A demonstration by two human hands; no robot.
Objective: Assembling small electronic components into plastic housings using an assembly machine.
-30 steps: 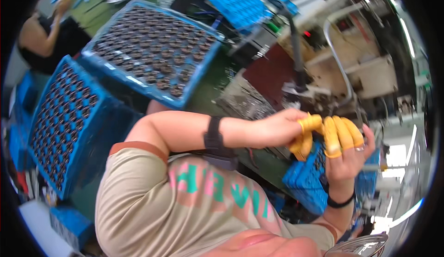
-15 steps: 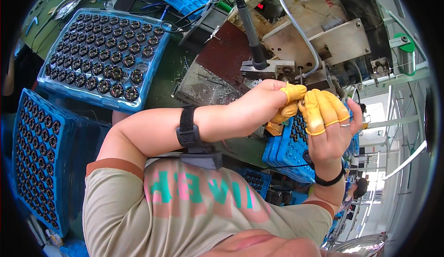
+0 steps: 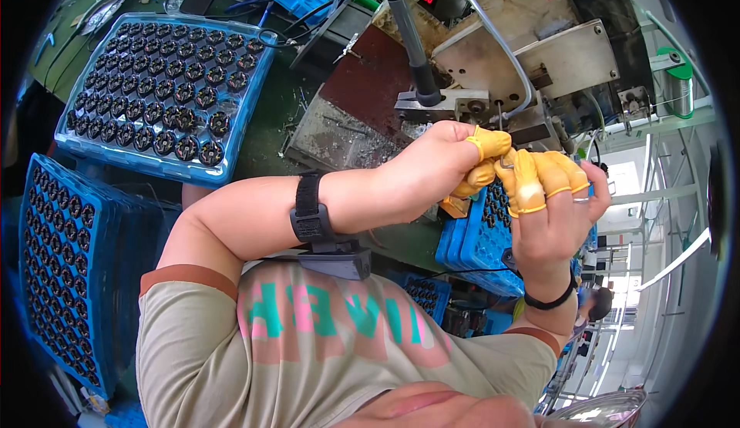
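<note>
My left hand (image 3: 451,162) reaches across with yellow rubber finger cots on its fingertips, pinched together. My right hand (image 3: 546,201) meets it from the right, its cot-covered fingers curled, the little finger bare and stretched out. Between the two sets of fingertips sits a tiny piece, mostly hidden by the fingers; its kind does not show. Just above the fingertips is a thin metal rod (image 3: 499,116) of the bench machine (image 3: 518,70). Beside it stands a metal block (image 3: 443,104) where a thick grey cable-like handle (image 3: 420,70) ends.
A blue tray (image 3: 146,160) of round black wound parts lies at the left. More such trays stand stacked at the lower left (image 3: 108,274) and below my hands (image 3: 478,255). Metal scraps litter the plate (image 3: 331,139). A green wire spool (image 3: 678,89) hangs at the right.
My hands stay together at the machine, with the fingertips slightly shifted. The view has moved a little, so the trays and machine sit slightly further left.
</note>
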